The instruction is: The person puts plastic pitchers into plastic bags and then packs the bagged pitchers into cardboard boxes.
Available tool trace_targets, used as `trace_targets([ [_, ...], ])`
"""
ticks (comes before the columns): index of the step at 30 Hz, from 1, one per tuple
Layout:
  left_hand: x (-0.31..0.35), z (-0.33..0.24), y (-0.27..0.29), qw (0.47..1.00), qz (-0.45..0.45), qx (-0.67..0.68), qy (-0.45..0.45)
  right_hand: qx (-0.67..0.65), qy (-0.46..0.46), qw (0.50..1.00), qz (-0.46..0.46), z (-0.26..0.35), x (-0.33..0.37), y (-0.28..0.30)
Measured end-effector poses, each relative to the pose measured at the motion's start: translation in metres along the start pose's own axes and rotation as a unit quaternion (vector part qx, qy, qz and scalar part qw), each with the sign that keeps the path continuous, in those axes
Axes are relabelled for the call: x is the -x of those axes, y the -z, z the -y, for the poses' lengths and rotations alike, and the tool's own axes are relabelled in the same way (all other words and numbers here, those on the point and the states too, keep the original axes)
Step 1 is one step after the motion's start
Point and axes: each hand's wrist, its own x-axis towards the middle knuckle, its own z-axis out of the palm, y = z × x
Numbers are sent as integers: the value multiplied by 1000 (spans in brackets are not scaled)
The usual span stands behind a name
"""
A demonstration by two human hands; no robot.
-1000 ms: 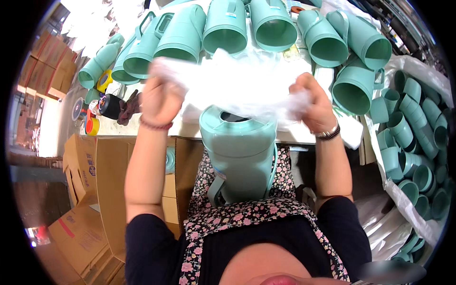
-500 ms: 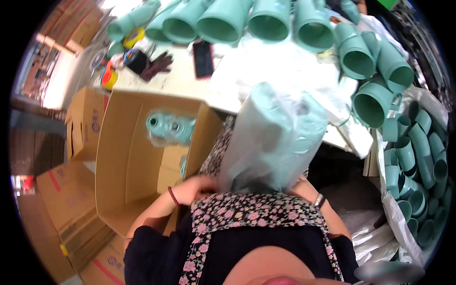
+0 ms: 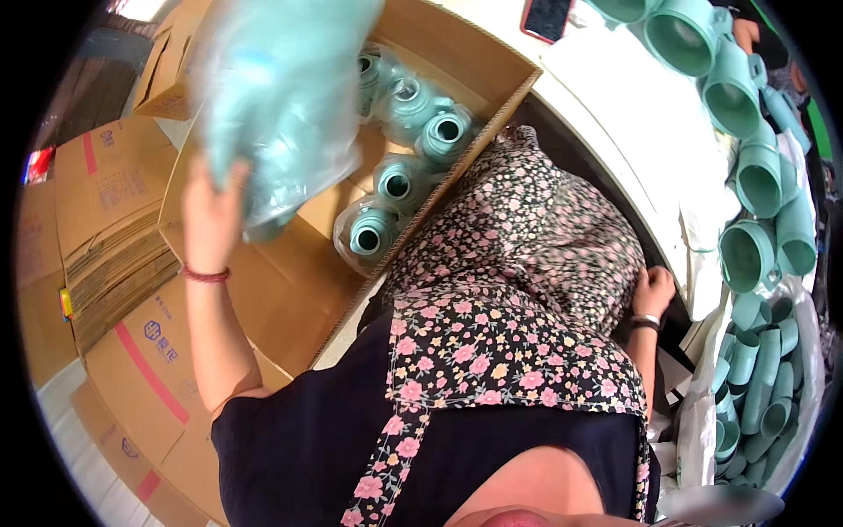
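My left hand (image 3: 213,206) grips the lower side of a clear plastic bag of teal pipe fittings (image 3: 285,97). The bag is blurred and held up over the open cardboard box (image 3: 290,307), hiding part of it. Inside the box, several bagged teal fittings (image 3: 397,184) stand along the side nearest me, their round openings facing up. My right hand (image 3: 654,292) is down beside my floral apron (image 3: 527,237), close to the table's edge. Its fingers are curled, and whatever they may hold does not show.
Teal pipe fittings (image 3: 762,180) line the right side of the white table (image 3: 606,97), where a phone (image 3: 546,18) lies. A lined container of more fittings (image 3: 760,395) stands at the right. Stacked cartons (image 3: 123,184) fill the left side.
The bagged fittings have gone from my lap to above the box at the left, carried by my left hand. My right hand has let go of the bag. The view has turned left.
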Motion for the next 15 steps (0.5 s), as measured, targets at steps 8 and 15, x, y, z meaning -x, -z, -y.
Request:
trace_targets([
  [8,158,122,-256,767,580,-207,-179,-237,-155,959,4,-31,0,50],
  [15,271,171,-286,743,649,-144,75,-541,-51,839,-26,95,-148,65],
])
